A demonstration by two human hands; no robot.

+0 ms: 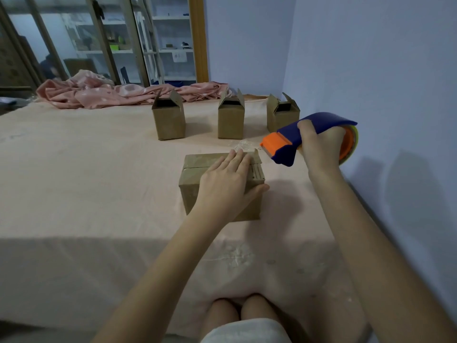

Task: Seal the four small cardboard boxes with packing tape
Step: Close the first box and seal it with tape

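A small cardboard box [195, 174] with its flaps closed sits on the pink bed sheet in front of me. My left hand [228, 181] lies flat on its top, fingers straight, thumb over the right side. My right hand [321, 147] grips a blue and orange tape dispenser [286, 144] held in the air just right of the box, its orange end pointing at the box's far right corner. Three more boxes stand in a row behind with their flaps up: left box [169, 121], middle box [231, 120], right box [282, 117].
A crumpled pink blanket [99, 94] lies along the far edge of the bed. A blue wall [383, 70] runs close on the right. A scrap of clear tape [238, 146] lies between the near box and the row. My knees [237, 310] are at the bottom.
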